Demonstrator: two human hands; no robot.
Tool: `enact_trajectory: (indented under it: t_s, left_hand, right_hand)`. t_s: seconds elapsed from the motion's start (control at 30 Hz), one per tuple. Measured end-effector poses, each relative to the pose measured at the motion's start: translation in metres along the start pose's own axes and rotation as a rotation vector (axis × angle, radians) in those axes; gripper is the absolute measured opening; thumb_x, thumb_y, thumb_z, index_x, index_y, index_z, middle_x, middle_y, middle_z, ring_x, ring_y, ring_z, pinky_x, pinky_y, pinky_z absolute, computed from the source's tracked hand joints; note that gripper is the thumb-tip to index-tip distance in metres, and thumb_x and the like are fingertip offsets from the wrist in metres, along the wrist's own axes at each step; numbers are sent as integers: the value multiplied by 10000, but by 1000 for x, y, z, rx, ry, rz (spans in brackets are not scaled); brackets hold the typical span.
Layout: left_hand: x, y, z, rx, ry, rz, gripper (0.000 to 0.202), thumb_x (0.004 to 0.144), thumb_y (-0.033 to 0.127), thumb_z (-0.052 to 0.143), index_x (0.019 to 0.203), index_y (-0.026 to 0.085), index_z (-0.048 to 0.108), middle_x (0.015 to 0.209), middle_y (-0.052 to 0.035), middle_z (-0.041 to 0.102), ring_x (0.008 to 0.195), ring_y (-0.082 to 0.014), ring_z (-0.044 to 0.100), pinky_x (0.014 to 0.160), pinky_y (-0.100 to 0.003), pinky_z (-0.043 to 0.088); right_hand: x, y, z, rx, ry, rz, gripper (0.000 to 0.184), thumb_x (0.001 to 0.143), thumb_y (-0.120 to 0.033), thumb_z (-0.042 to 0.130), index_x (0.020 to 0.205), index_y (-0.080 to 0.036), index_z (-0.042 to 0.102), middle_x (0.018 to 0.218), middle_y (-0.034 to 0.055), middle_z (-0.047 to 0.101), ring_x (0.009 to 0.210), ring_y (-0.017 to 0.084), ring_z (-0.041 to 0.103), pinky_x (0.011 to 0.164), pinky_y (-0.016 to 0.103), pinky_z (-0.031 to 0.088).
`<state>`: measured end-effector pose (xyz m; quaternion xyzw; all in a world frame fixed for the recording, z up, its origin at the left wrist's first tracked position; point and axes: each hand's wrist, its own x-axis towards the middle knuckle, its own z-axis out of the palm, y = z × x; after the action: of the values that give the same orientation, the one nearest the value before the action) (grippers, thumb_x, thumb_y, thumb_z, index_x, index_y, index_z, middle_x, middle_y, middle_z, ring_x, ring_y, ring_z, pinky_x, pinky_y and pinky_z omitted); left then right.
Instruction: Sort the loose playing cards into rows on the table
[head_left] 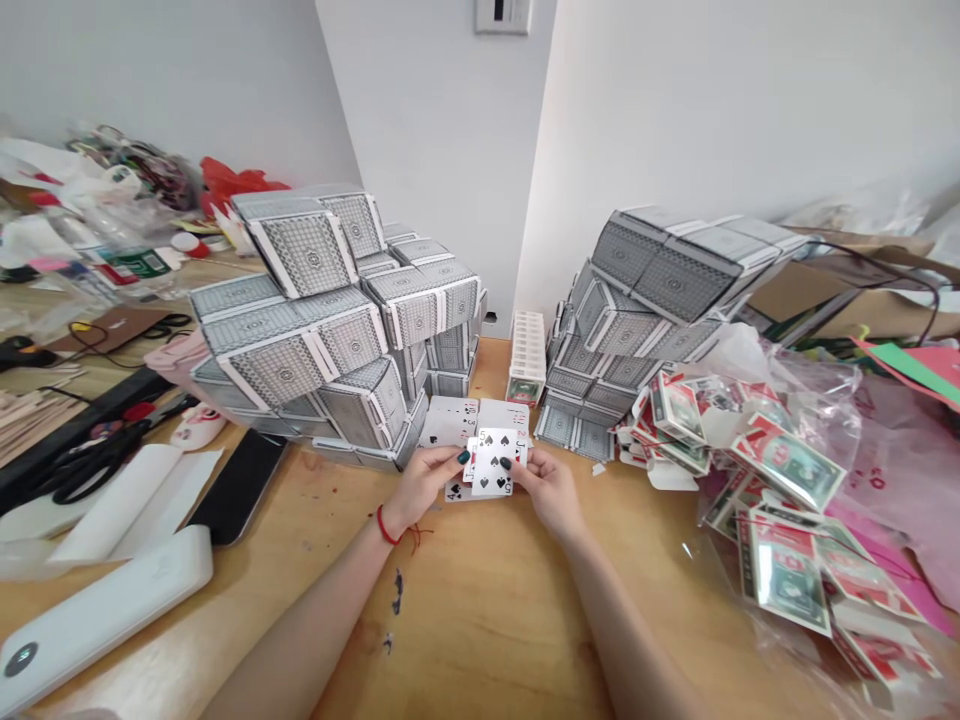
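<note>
Between both hands is a small group of playing cards (493, 462), face up, with a five of spades in front. My left hand (426, 482) is closed on their left side, its thumb with dark green nail polish lying on the card edge. My right hand (551, 490) grips the right side, thumb on the front card. A four of spades shows low behind the front card. Beyond the hands, more face-up cards (448, 412) lie spread on the wooden table (480, 610). My fingers behind the cards are hidden.
Tall piles of card-covered blocks stand at left (300, 345) and right (645, 290). A row of card boxes (526, 350) stands between them. Several card boxes (795, 560) lie in plastic at right. A phone (244, 485), white device (112, 610) and black scissors (97, 455) lie left.
</note>
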<state>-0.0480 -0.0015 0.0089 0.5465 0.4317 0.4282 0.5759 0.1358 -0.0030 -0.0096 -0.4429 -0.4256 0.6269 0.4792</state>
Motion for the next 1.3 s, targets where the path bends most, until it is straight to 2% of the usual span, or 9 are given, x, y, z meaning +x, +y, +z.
enact_trajectory:
  t_s: [0.17,0.27,0.37,0.5,0.7,0.83,0.97,1.13,1.3]
  left_hand:
    - [0,6,1,25,-45,23,264,726,359,584,813,122,661,775,-44,638,704,-146,545,670,-258,438]
    - [1,5,3,23,-56,14,292,696,369,616,850,124,660,824,-61,651,754,-164,562,712,-276,440]
    - [2,2,5,14,-49,-37,314,666,381,642,833,116,654,787,-62,650,711,-155,562,665,-262,445]
    - [4,0,9,-7,13,-88,315,629,381,666,782,107,644,708,-46,632,606,-117,531,578,-230,429]
    - [7,4,13,50,103,-137,266,600,363,673,597,103,616,534,-2,563,512,-85,474,515,-199,371]
    - [8,4,14,109,133,-137,287,600,379,659,537,105,603,502,-6,553,500,-92,467,503,-208,357]
    - [10,-2,15,124,184,-136,311,607,409,645,569,103,607,501,1,534,490,-90,448,478,-206,335]
    - [10,-8,20,219,245,-56,333,674,427,577,537,130,513,454,50,404,439,-66,345,426,-196,263]
    - [7,-9,29,505,386,137,297,800,334,410,555,167,409,484,50,362,478,-82,329,466,-210,261]
  right_hand:
    - [-1,2,0,15,-6,-7,310,605,-427,697,687,-156,569,641,45,673,569,185,615,588,315,482]
    - [-2,2,0,11,-9,-16,305,617,-434,685,683,-158,575,614,40,665,541,181,606,570,314,476]
    - [-3,1,0,-14,-5,-16,320,601,-458,686,665,-166,571,592,33,655,534,187,602,547,311,470]
    - [-3,2,1,-102,22,-13,370,581,-518,673,659,-168,580,553,27,635,539,198,597,512,301,459]
    - [-2,4,2,-196,51,-19,420,579,-570,643,662,-163,580,519,30,617,517,188,579,467,275,434]
    - [-2,5,1,-163,53,-17,397,562,-545,668,634,-168,569,526,24,616,526,184,576,479,276,435]
    - [-1,6,1,-87,34,-7,360,550,-498,702,599,-175,548,547,16,619,527,177,572,508,288,445]
    - [-3,6,4,-69,33,-11,374,536,-495,712,585,-171,530,559,21,618,537,173,568,515,285,451]
    - [-5,6,11,-131,26,-8,356,566,-508,682,625,-172,582,508,7,596,530,173,561,492,277,445]
